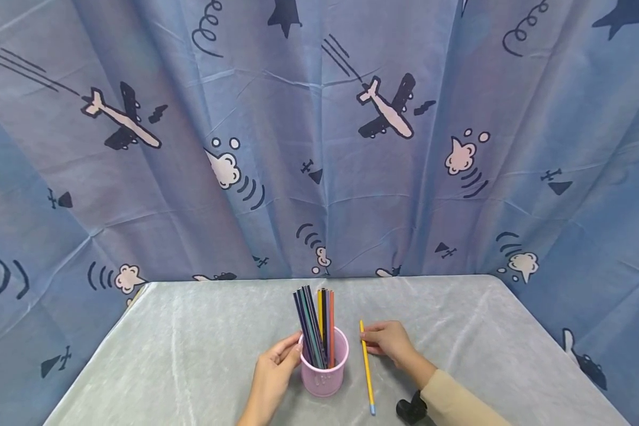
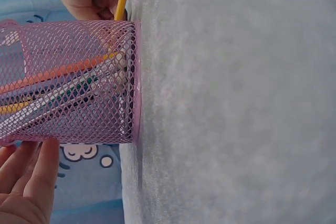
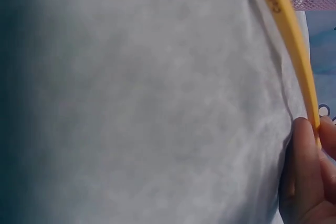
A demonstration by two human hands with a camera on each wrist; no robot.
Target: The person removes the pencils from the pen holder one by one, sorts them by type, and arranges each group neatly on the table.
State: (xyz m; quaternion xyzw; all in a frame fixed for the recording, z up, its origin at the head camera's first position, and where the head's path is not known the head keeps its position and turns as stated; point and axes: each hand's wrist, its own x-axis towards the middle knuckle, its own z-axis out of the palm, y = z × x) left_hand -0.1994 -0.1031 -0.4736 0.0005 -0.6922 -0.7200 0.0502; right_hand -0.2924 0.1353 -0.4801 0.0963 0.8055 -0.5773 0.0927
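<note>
Yellow and slim, the pencil [image 1: 367,370] sits between the fingertips of the right hand [image 1: 389,340], pinched close to its far end. Such an end grip probably suits so light a thing, leaving most of its length free to be steered. Its blue-tipped end points back toward the person; whether that end touches the cloth or hangs just above it, I cannot tell. Lettering shows along its side in the right wrist view.

Just left of the pencil stands the cup [image 1: 323,384], pink mesh, upright on the table [image 1: 218,337]. At its left side is the left hand [image 1: 274,370], grasping it near the rim, thumb on the near side and fingers farther round. Holding high up the wall seems meant to steady it, since the tall contents rise well above the rim and could make it tippy.

Within the cup, dark pencils [image 1: 309,325] lean together to the left, likely because loose sticks in a wide cup slide against the wall. An orange pencil [image 1: 332,331] stands straighter on the right, beside other colours.

Farther out, a beige sleeve [image 1: 455,399] covers the right forearm, with a black object [image 1: 412,409] by the wrist. Pale cloth covers the table, and behind it hangs a blue curtain [image 1: 325,130] printed with planes, probably put there as a backdrop.
</note>
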